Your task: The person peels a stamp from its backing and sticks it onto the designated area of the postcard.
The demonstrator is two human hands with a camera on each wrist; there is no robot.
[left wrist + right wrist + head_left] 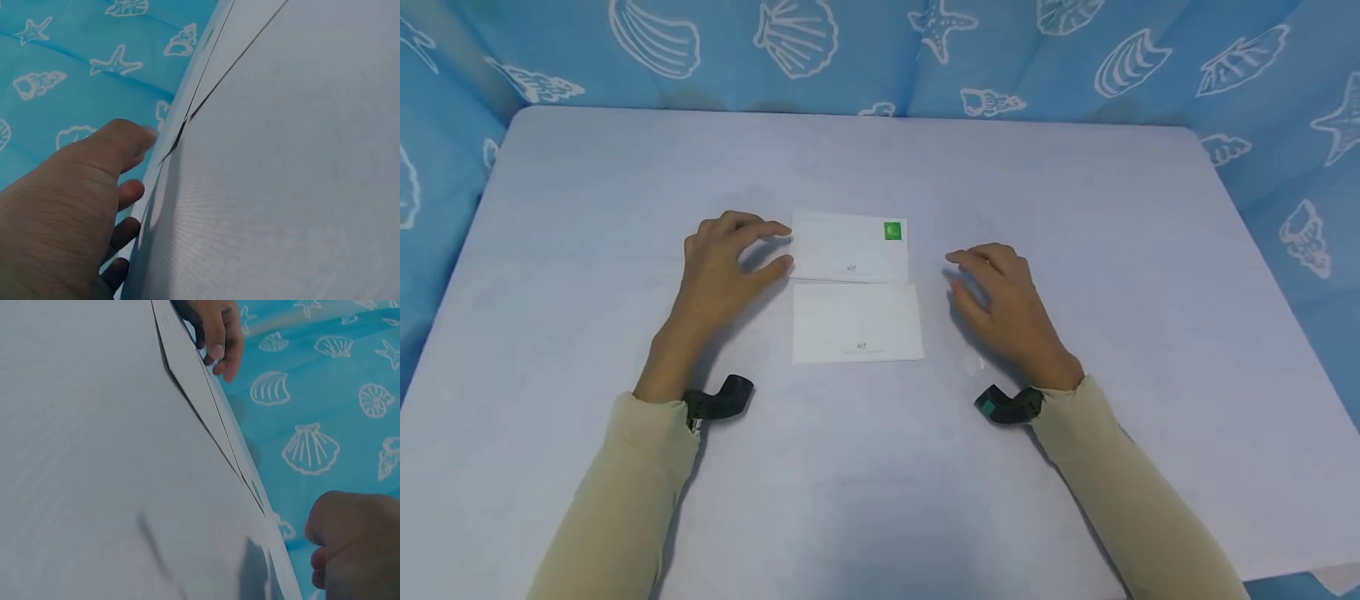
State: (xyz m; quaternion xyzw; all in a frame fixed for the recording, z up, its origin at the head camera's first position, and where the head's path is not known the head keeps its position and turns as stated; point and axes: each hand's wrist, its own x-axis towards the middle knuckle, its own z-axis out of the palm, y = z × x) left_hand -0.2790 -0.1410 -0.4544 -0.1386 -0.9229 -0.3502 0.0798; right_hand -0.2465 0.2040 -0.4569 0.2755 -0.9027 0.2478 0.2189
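Observation:
A white envelope (842, 243) with a green stamp (892, 231) in its upper right corner lies on the table in the head view. Just below it lies a second white card or envelope (857, 321) with small print near its lower edge. At the upper envelope's left edge is my left hand (722, 258), thumb and forefinger spread apart; whether the fingertips touch the paper I cannot tell. My right hand (996, 296) hovers to the right of both pieces, its fingers loosely bent and holding nothing. The left wrist view shows the left thumb (128, 144) near the envelope corner.
A white cloth covers the table (865, 467). A blue curtain (880, 50) with shell and starfish prints hangs behind its far edge and at the sides. Near the right wrist, a small faint clear piece (974, 363) seems to lie on the cloth.

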